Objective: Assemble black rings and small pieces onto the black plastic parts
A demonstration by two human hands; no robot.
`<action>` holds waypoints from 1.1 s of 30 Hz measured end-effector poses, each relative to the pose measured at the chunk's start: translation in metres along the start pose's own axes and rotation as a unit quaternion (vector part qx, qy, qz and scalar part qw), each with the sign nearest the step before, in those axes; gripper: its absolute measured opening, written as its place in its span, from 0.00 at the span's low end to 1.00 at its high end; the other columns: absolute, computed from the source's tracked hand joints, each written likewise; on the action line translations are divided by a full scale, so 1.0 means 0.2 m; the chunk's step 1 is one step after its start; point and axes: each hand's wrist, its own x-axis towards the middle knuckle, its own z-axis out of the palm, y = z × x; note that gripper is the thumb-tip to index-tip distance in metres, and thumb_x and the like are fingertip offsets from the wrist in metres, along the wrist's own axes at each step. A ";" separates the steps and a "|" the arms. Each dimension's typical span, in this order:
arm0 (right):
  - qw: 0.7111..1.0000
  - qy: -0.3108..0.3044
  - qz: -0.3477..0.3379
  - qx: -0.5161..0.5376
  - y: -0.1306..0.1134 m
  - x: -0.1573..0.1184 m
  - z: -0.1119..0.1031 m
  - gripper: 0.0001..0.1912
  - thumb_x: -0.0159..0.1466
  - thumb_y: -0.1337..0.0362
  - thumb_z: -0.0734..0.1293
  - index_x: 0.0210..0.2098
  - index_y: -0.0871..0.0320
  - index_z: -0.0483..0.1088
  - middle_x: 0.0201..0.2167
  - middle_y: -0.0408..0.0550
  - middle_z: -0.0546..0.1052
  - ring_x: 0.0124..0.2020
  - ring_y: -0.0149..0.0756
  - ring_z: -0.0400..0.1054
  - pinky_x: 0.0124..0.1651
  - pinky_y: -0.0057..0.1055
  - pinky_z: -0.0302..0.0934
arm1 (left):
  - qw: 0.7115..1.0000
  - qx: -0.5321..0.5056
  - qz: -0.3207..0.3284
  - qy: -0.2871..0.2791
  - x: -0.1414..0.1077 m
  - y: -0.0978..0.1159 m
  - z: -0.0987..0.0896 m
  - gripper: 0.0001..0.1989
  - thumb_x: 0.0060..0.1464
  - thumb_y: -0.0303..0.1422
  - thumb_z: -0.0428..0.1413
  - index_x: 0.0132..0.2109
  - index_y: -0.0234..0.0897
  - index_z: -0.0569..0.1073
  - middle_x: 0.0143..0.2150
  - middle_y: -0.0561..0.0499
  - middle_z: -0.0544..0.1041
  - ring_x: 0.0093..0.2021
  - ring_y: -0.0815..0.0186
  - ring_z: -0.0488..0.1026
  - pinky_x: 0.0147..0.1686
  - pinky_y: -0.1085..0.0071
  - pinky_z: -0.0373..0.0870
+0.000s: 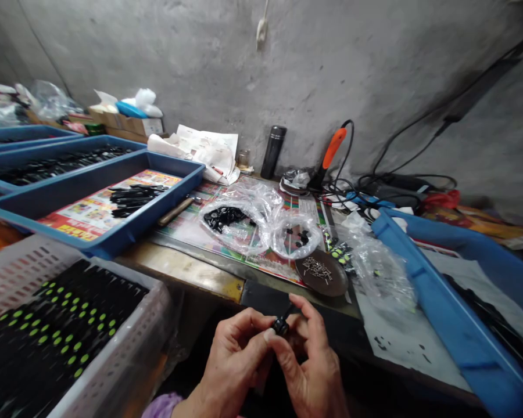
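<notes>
Close to the bench's front edge, my left hand (239, 354) and my right hand (309, 354) meet around a small black plastic part (281, 326). Thumbs and fingertips of both hands pinch it; a thin dark piece sticks up from it by my right index finger. Much of the part is hidden by the fingers. Beyond the hands, a round dark dish (335, 285) holds many small metal pins or screws. Behind it lie an open plastic bag of black parts (222, 219) and a smaller bag with a few black pieces (303, 237).
Left, a white basket (150, 313) holds black pieces with green dots, below a blue tray (187, 174) of black parts. A hammer (176, 212) lies beside that tray. A black cylinder (273, 152) and an orange-handled tool (333, 148) stand behind; another blue tray (427, 296) sits right.
</notes>
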 end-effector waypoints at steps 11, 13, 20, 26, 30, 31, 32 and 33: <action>0.993 -0.005 0.095 0.065 0.00 -0.01 0.01 0.23 0.71 0.50 0.62 0.60 0.51 0.54 0.33 0.41 0.71 0.23 0.28 0.69 0.27 0.20 0.67 | 1.000 0.019 0.001 0.002 -0.01 0.01 0.01 0.22 0.42 0.48 0.68 0.31 0.32 0.74 0.16 0.59 0.63 0.14 0.79 0.55 0.13 0.82 0.49; 0.992 0.022 0.104 0.067 -0.01 0.00 -0.01 0.20 0.72 0.51 0.60 0.59 0.52 0.55 0.33 0.41 0.70 0.23 0.28 0.68 0.26 0.20 0.67 | 1.000 0.021 0.005 0.004 -0.01 0.01 0.01 0.23 0.41 0.49 0.68 0.31 0.31 0.74 0.20 0.55 0.69 0.14 0.79 0.57 0.13 0.82 0.49; 0.991 -0.019 0.111 0.079 -0.02 -0.01 0.00 0.25 0.70 0.51 0.63 0.61 0.51 0.52 0.37 0.42 0.71 0.24 0.28 0.69 0.25 0.20 0.66 | 1.000 0.015 -0.002 -0.002 -0.01 0.01 0.01 0.22 0.42 0.48 0.68 0.31 0.32 0.74 0.15 0.59 0.62 0.13 0.79 0.54 0.13 0.82 0.49; 0.996 0.020 0.068 0.062 -0.02 0.00 0.00 0.19 0.73 0.54 0.59 0.59 0.53 0.54 0.34 0.41 0.68 0.22 0.27 0.69 0.24 0.18 0.67 | 1.000 0.025 -0.003 0.006 -0.01 0.02 0.01 0.22 0.42 0.47 0.68 0.31 0.32 0.74 0.21 0.54 0.69 0.14 0.79 0.57 0.13 0.82 0.49; 0.998 0.033 0.047 0.031 -0.01 -0.01 0.02 0.20 0.70 0.50 0.63 0.55 0.53 0.56 0.32 0.39 0.68 0.18 0.26 0.66 0.20 0.18 0.65 | 0.999 0.029 -0.014 0.015 -0.01 0.02 0.01 0.22 0.41 0.47 0.69 0.32 0.32 0.74 0.16 0.60 0.61 0.14 0.79 0.54 0.14 0.82 0.48; 0.998 0.042 0.036 0.008 -0.01 -0.01 0.02 0.19 0.70 0.49 0.64 0.52 0.53 0.58 0.30 0.38 0.68 0.18 0.26 0.66 0.19 0.18 0.64 | 0.999 0.028 -0.013 0.016 -0.01 0.02 0.00 0.22 0.41 0.47 0.69 0.32 0.33 0.74 0.15 0.60 0.61 0.14 0.78 0.54 0.14 0.82 0.48; 0.999 0.047 0.018 -0.020 -0.01 -0.01 0.01 0.17 0.70 0.49 0.64 0.48 0.53 0.60 0.28 0.37 0.68 0.19 0.27 0.66 0.20 0.18 0.64 | 0.999 0.026 -0.013 0.015 -0.02 0.02 0.00 0.22 0.41 0.47 0.69 0.32 0.33 0.74 0.15 0.60 0.60 0.14 0.78 0.54 0.14 0.82 0.48; 0.998 0.048 -0.006 -0.051 -0.01 -0.01 0.01 0.15 0.71 0.49 0.63 0.45 0.54 0.62 0.27 0.37 0.68 0.20 0.28 0.67 0.20 0.19 0.63 | 1.000 0.024 -0.013 0.013 -0.02 0.02 0.00 0.22 0.42 0.47 0.68 0.33 0.33 0.73 0.15 0.60 0.60 0.14 0.78 0.54 0.14 0.81 0.48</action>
